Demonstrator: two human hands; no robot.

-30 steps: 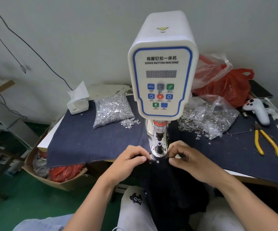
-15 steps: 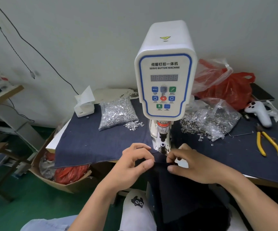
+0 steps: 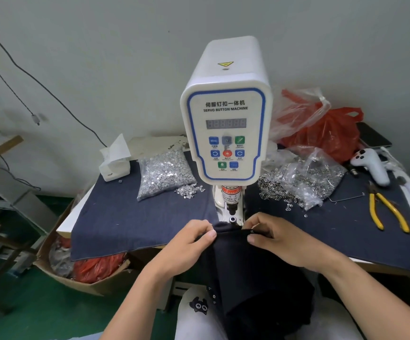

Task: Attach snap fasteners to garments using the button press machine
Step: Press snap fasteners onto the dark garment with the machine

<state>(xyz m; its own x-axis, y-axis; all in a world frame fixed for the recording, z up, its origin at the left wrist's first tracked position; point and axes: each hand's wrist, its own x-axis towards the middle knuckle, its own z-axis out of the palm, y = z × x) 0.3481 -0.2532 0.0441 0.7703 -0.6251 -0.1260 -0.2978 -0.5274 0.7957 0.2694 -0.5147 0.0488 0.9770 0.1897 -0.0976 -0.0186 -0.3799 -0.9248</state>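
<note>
**Dark garment held taut below button press**

Fingers point(image 3: 208, 233) of left hand point(image 3: 186, 244) and right hand point(image 3: 280, 239) curled, pinching top edge of dark garment point(image 3: 255, 273), stretched between them just before die of button press machine point(image 3: 226, 123). Garment draped down over lap. Bags of snap fasteners point(image 3: 164, 173) flanking machine on cloth-covered desk point(image 3: 125, 217); yellow pliers point(image 3: 385, 212) at right.

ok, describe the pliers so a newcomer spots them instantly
Start at the white button press machine mid-table and look to its right, past the clear bag of metal rings. The pliers lie flat on the navy cloth near the table's right edge, the only yellow-handled tool there.
</note>
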